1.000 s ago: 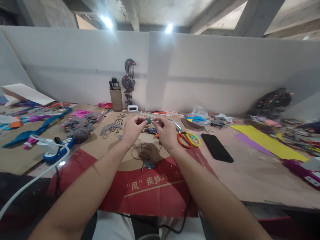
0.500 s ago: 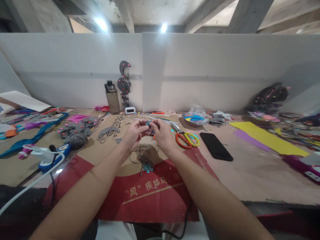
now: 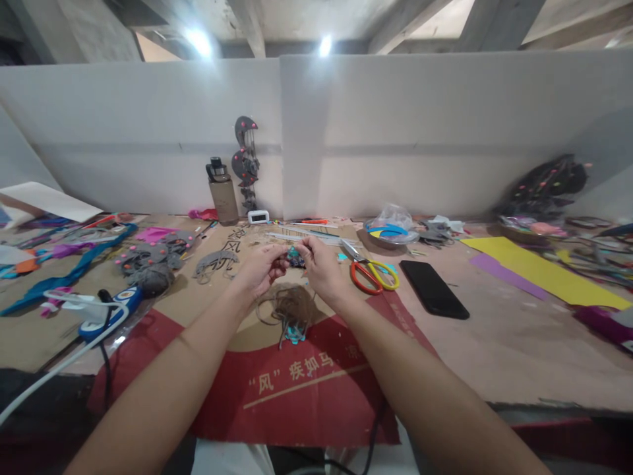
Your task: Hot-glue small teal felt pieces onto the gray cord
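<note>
1. The right hand [image 3: 316, 258] pinches a teal piece [image 3: 293, 253], fingertips closed.
2. The left hand's [image 3: 261, 268] fingers curl beside it, grip unclear.
3. The piece is between both hands, beyond brown yarn [image 3: 293, 305].

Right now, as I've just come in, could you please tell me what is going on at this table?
A person's right hand pinches a small teal piece over a cardboard sheet; the left hand is right beside it, its grip unclear. Nearer the person, a brown tangle of what looks like cord lies on the cardboard. Off to the right, scissors and a black phone lie untouched.
</note>
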Available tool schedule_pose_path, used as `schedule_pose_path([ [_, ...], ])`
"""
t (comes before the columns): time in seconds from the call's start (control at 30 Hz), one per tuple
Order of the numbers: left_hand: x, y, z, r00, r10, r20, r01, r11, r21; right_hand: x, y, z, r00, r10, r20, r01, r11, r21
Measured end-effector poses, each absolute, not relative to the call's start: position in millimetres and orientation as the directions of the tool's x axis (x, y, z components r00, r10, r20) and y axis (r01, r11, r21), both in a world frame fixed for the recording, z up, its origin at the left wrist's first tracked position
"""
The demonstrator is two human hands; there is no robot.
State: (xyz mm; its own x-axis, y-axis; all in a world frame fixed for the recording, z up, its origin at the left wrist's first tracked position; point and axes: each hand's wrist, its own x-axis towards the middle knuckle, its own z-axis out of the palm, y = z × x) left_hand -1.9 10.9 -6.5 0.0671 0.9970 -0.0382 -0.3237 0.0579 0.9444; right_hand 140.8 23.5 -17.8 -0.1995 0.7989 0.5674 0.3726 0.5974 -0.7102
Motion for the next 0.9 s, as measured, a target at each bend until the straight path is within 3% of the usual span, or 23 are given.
schedule_pose_path([
  [0.47,-10.4,9.8,-4.4,0.299,0.916,-0.267,-0.415,0.377,0.828,140.5,23.8,-19.6,-0.277,0.778,0.564,0.322,0.628,-0.708],
  [0.63,-12.1,9.5,-4.3,0.259,0.932,-0.253,-0.381,0.339,0.860,140.3,22.6,-20.8,-0.265,0.766,0.586,0.342,0.643,-0.685],
  [0.9,-5.4,8.2,-2.8,0.058,0.994,-0.090,-0.342,0.104,0.934,144.3,18.0,-17.9,-0.165,0.761,0.627,0.494,0.614,-0.615],
])
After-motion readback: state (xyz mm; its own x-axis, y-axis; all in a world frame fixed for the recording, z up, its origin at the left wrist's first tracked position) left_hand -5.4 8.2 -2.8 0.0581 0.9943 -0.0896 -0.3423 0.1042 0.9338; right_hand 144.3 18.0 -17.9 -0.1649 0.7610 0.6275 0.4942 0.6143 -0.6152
